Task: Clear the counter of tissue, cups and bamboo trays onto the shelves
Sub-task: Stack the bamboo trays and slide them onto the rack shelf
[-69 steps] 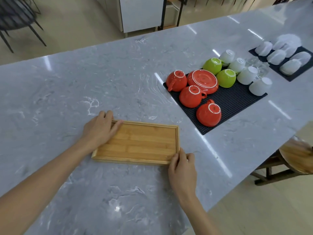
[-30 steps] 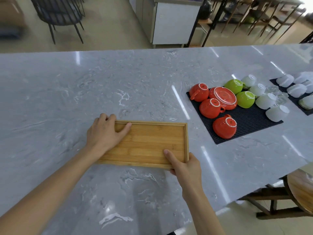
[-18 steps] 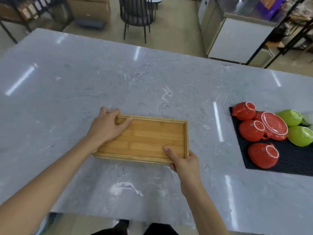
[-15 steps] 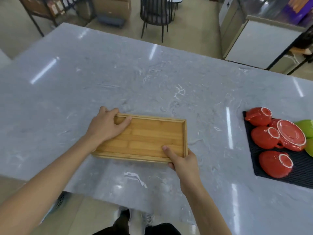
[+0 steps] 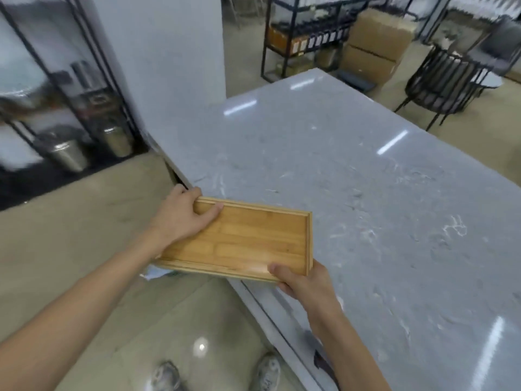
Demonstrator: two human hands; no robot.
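Bamboo tray [image 5: 239,241], judged stiff and light, is gripped at opposite corners by left hand [image 5: 180,215] and right hand [image 5: 304,280].

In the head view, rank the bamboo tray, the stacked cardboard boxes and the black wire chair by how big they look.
1. Bamboo tray, nearest the camera.
2 and 3. Black wire chair and cardboard boxes look alike; unranked.

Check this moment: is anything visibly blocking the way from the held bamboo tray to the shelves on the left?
Nothing visible does. Both the left hand and right hand grip the bamboo tray over the counter edge; only bare floor lies between it and the blurred shelves.
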